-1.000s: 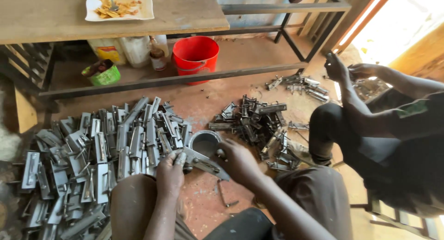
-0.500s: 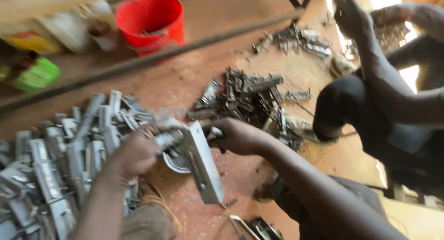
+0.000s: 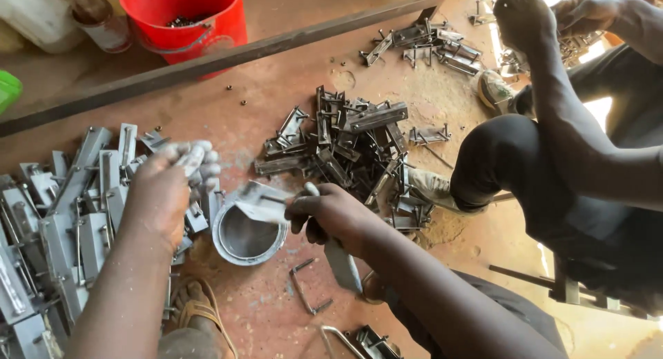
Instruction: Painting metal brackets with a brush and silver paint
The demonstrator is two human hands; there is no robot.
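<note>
Two hands over a floor of grey metal brackets

The right hand [image 3: 331, 214] grips a long flat bracket [image 3: 266, 205], its axis slanting down-right over the round tin [image 3: 247, 236]; the left hand [image 3: 169, 186], nearer the stacked brackets [image 3: 69, 214], pinches something small, unidentifiable.

Workshop floor clutter

A red bucket [image 3: 185, 17] stands behind a long metal bar [image 3: 228, 58]; a co-worker's bent knee [image 3: 501, 148] is beside loose bracket parts [image 3: 428, 44] on the reddish floor [image 3: 276, 103].
</note>
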